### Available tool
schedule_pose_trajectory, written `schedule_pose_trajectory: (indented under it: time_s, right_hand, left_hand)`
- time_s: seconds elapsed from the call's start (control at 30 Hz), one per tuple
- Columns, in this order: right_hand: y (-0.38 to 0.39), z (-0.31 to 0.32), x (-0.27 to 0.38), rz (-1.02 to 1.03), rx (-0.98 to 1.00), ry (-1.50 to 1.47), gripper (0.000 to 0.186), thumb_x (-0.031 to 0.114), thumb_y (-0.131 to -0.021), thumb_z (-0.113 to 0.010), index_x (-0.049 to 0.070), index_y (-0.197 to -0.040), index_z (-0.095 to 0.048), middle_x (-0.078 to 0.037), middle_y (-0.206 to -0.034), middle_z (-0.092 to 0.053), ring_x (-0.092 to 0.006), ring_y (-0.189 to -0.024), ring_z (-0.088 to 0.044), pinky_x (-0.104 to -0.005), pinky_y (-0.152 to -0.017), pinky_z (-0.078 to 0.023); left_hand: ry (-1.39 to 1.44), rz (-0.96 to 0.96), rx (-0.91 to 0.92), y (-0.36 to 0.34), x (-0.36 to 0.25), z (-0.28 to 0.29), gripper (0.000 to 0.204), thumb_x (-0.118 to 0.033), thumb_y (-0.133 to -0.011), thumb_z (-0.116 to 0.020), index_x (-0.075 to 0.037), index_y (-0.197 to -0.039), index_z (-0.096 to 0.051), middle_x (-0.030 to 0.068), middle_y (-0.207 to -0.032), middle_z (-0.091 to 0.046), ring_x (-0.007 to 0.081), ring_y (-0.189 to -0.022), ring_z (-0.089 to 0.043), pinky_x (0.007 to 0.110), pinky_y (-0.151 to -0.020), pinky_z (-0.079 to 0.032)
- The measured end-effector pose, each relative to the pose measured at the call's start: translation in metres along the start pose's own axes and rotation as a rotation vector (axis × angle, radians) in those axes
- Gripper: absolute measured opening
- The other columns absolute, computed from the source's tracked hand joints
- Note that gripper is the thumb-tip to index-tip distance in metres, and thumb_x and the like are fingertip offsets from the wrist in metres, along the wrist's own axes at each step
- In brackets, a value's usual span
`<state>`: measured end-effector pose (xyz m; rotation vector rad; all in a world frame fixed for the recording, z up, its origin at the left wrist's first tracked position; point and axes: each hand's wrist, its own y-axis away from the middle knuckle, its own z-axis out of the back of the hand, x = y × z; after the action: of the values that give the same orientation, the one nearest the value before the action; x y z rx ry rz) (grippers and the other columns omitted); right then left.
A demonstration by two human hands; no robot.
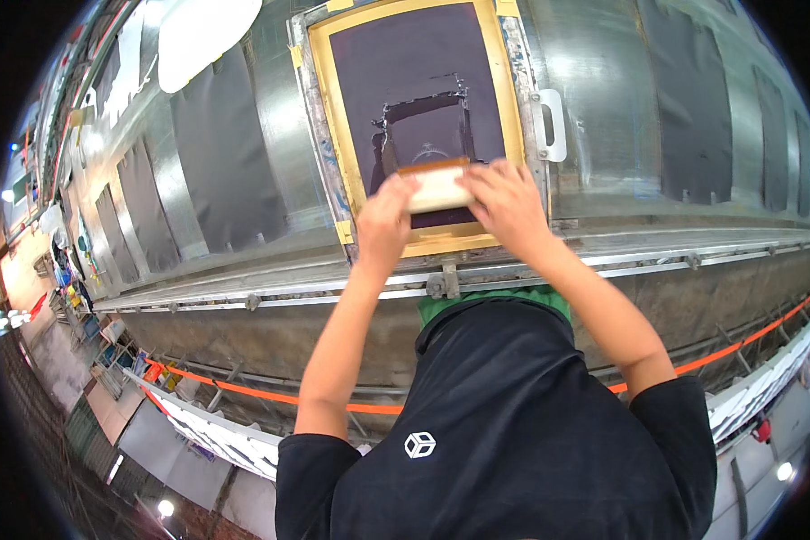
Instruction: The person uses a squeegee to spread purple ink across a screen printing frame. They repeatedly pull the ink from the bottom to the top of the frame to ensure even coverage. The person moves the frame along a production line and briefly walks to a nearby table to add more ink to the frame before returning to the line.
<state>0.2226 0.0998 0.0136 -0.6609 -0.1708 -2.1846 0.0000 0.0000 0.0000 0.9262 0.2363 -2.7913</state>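
A squeegee with a pale handle (438,190) and a brownish blade edge lies across the near part of a screen-printing frame. My left hand (387,216) grips its left end, and my right hand (510,202) grips its right end. Beneath the squeegee is the dark mesh (405,58), with wet, dark ink (423,106) around a squarish area in its middle. Yellow tape (333,117) borders the mesh inside the frame. A white handle (553,126) sticks out on the frame's right side. The squeegee covers part of the near mesh.
Dark fabric panels (225,153) lie on the long metal table to the left, and more dark panels (688,99) lie to the right. A metal rail (333,290) with clamps runs along the near edge. White sheets (216,432) and an orange strip (243,389) are behind me.
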Motion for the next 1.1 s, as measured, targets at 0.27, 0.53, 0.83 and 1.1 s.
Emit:
schedule_pose_trajectory:
  time_s: [0.27, 0.53, 0.83, 1.1]
  right_hand:
    - [-0.082, 0.003, -0.037, 0.033, -0.124, -0.004, 0.033, 0.009, -0.078, -0.075, 0.011, -0.111, -0.072, -0.002, -0.111, -0.072, -0.0240, -0.102, -0.061, -0.0397, -0.089, -0.047]
    - [0.037, -0.004, 0.007, 0.007, -0.007, -0.087, 0.039, 0.008, -0.073, -0.077, 0.012, -0.111, -0.071, -0.004, -0.113, -0.068, -0.0258, -0.102, -0.059, -0.0406, -0.089, -0.048]
    - [-0.042, -0.001, -0.160, -0.514, -0.466, -0.418, 0.028, 0.027, -0.095, -0.070, 0.012, -0.119, -0.071, -0.011, -0.095, -0.066, -0.0271, -0.085, -0.061, -0.0397, -0.079, -0.049]
    - [-0.075, -0.005, -0.161, -0.554, -0.445, -0.399, 0.030, 0.034, -0.105, -0.054, 0.011, -0.113, -0.072, -0.014, -0.103, -0.074, -0.0288, -0.095, -0.070, -0.0386, -0.084, -0.051]
  left_hand:
    - [0.045, -0.040, 0.018, -0.079, 0.010, 0.005, 0.047, 0.012, -0.078, -0.057, -0.009, -0.118, -0.072, 0.0142, -0.119, -0.073, 0.0345, -0.112, -0.069, 0.040, -0.097, -0.055]
    - [-0.014, -0.079, 0.133, 0.041, -0.017, -0.004, 0.048, 0.014, -0.073, -0.059, -0.007, -0.116, -0.068, 0.0127, -0.120, -0.072, 0.0340, -0.116, -0.067, 0.043, -0.090, -0.056]
    - [-0.011, -0.047, 0.055, 0.068, -0.026, -0.014, 0.050, 0.013, -0.072, -0.061, -0.007, -0.118, -0.069, 0.0106, -0.126, -0.070, 0.0325, -0.126, -0.062, 0.043, -0.100, -0.052]
    - [0.060, -0.112, -0.014, 0.089, -0.022, -0.009, 0.056, 0.015, -0.066, -0.062, -0.007, -0.117, -0.069, 0.0099, -0.126, -0.070, 0.0316, -0.128, -0.061, 0.042, -0.102, -0.053]
